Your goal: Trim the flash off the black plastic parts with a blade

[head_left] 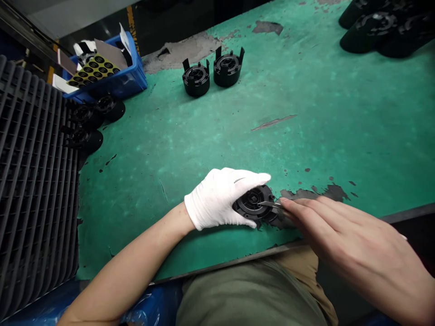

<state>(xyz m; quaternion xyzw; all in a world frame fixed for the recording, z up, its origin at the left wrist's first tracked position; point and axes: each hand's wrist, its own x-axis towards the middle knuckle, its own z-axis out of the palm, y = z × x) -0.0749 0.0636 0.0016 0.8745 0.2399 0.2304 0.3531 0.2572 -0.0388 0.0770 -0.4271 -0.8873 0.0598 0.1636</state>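
Observation:
My left hand (222,197), in a white glove, grips a round black plastic part (253,199) near the table's front edge. Its thumb and fingers wrap round the left side of the part, whose ringed face is turned up. From the right, my bare right hand (343,231) pinches a pair of metal tweezers (272,204). The tweezers' tips reach over the face of the part, close to its centre. Whether the tips hold anything is too small to tell.
Two black round housings (196,79) with upright tabs stand farther back on the green table (204,136). Several more sit at the left, by a blue bin (136,68) with a sheet of round stickers (97,68). Grey racks (37,190) line the left; black cone-shaped parts (367,34) stand back right.

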